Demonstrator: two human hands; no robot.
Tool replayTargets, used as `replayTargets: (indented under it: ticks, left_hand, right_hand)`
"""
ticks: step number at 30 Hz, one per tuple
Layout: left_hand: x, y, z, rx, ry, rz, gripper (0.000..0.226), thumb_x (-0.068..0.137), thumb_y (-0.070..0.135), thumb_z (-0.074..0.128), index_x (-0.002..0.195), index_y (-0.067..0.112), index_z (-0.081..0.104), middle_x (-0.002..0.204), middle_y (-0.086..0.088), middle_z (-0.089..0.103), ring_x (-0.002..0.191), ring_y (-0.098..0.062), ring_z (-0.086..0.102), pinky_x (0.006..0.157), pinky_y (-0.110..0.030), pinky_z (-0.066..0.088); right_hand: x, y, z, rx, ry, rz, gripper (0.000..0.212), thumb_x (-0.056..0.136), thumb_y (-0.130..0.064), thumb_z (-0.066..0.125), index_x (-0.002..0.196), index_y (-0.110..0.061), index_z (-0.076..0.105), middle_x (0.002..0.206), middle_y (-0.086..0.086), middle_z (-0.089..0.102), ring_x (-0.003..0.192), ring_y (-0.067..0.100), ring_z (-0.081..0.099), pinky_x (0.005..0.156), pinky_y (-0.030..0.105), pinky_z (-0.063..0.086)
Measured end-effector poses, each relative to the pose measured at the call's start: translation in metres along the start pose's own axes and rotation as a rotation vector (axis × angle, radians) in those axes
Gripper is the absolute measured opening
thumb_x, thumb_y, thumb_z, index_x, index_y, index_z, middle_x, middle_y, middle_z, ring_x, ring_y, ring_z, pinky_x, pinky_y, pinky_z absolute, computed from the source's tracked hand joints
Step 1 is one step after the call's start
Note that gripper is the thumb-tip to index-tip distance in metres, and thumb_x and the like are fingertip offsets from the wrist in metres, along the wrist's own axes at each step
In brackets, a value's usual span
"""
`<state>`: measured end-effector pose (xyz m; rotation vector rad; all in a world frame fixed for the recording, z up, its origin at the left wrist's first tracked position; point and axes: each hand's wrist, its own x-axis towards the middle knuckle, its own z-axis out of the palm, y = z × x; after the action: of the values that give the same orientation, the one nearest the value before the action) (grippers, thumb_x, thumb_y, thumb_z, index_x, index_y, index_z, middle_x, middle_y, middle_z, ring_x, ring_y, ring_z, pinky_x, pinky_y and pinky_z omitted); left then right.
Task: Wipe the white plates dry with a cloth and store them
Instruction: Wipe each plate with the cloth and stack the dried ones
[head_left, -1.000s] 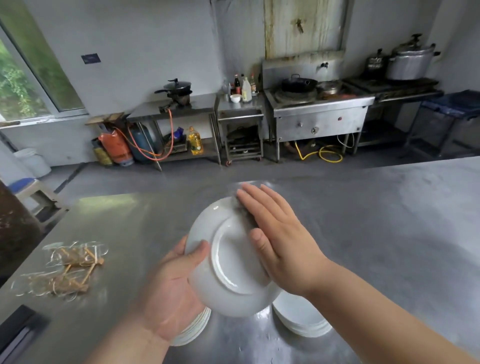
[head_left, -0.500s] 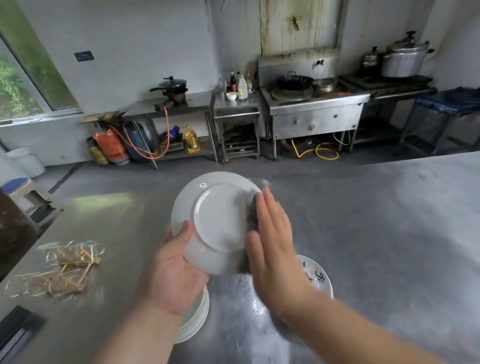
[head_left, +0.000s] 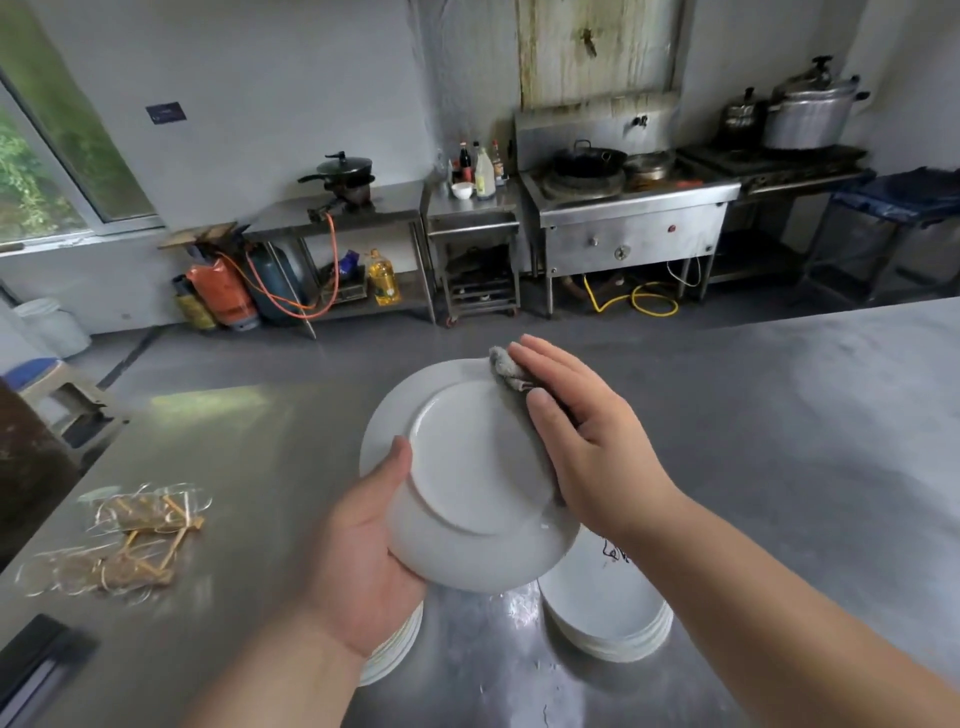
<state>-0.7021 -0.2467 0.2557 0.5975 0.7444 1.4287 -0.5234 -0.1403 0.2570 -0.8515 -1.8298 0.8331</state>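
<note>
Plate (head_left: 467, 483), bottom-up, hangs over the counter's (head_left: 779, 441) near edge. Left hand (head_left: 358, 551) grips its rim; right hand (head_left: 587, 447) presses a grey cloth (head_left: 506, 371) on it, fingers flat. Stiff, likely wet, slippery and breakable: hold the rim.

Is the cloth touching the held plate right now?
Touching. The head view shows the right hand pressing the cloth flat onto the plate, with no gap visible.

Single head-worn view; faces forward, downward; close above table (head_left: 779, 467); wide.
</note>
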Motion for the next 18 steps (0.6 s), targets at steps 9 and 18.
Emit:
replayTargets:
  ticks: [9, 18]
  left_hand:
    - [0.001, -0.024, -0.004, -0.131, 0.043, 0.025, 0.057, 0.106, 0.041, 0.049, 0.151, 0.006, 0.053, 0.156, -0.024, 0.050, 0.142, -0.041, 0.051, 0.101, -0.052, 0.055]
    - [-0.001, -0.040, 0.009, -0.071, 0.125, 0.049, 0.061, 0.101, 0.042, 0.056, 0.149, 0.004, 0.053, 0.148, -0.025, 0.058, 0.136, -0.043, 0.057, 0.102, -0.054, 0.055]
  right_hand:
    - [-0.042, 0.007, 0.041, -0.154, 0.091, 0.101, 0.064, 0.106, -0.044, 0.040, 0.165, -0.031, 0.018, 0.169, -0.012, 0.018, 0.155, 0.009, 0.018, 0.127, 0.029, 0.018]
    - [-0.075, 0.004, 0.045, 0.173, 0.237, 0.382, 0.063, 0.103, -0.039, 0.054, 0.158, -0.050, 0.025, 0.160, -0.028, 0.031, 0.144, -0.012, 0.032, 0.122, 0.031, 0.034]
